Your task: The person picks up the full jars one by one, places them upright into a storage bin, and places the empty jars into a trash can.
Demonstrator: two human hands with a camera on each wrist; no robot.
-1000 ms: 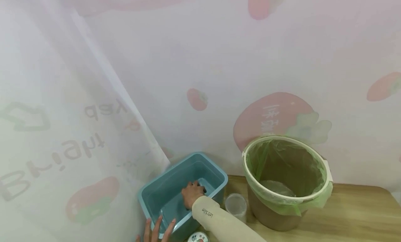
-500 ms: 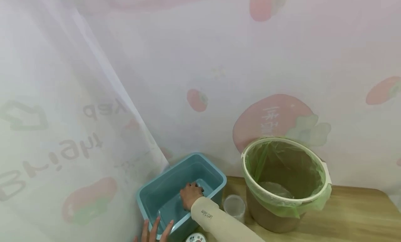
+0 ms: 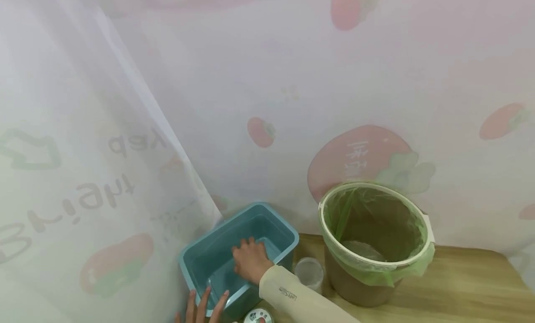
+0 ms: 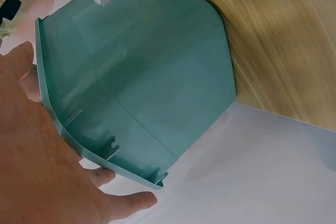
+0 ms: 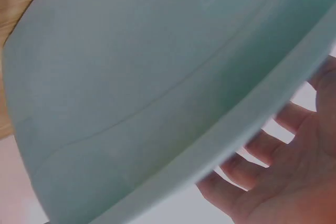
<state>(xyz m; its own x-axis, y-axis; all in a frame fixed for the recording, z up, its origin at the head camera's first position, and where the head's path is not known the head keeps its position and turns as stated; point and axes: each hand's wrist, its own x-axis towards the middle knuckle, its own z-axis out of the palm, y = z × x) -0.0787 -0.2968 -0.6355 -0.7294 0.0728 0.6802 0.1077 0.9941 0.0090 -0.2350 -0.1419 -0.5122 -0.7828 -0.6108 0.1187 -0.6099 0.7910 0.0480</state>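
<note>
A blue-green plastic bin point(image 3: 217, 248) stands in the corner against the walls; its outer wall point(image 4: 157, 66) fills much of the left wrist view. My right hand point(image 3: 251, 261) reaches over the near side into the bin, knuckles up. In the right wrist view the fingers of that right hand point(image 5: 294, 166) are spread and slightly bent beyond the rim, their tips partly hidden; I see nothing held. At the bin's near left end my left hand point(image 3: 202, 311) lies with straight, spread fingers over the rim. Its thumb side stays outside the bin in the left wrist view.
Right of the bin stands a clear plastic jar point(image 3: 309, 273). A brown bucket point(image 3: 347, 279) with a pale rim and green liner bag is beside it. In front of the bin sits a round printed lid point(image 3: 257, 316). Strawberry-print sheeting point(image 3: 271, 72) covers the walls behind the wooden table point(image 3: 464, 276).
My right hand has shifted slightly left inside the bin, and its fingers look more spread. A dark spot by its fingertips a second ago no longer shows. The left hand stays at the rim.
</note>
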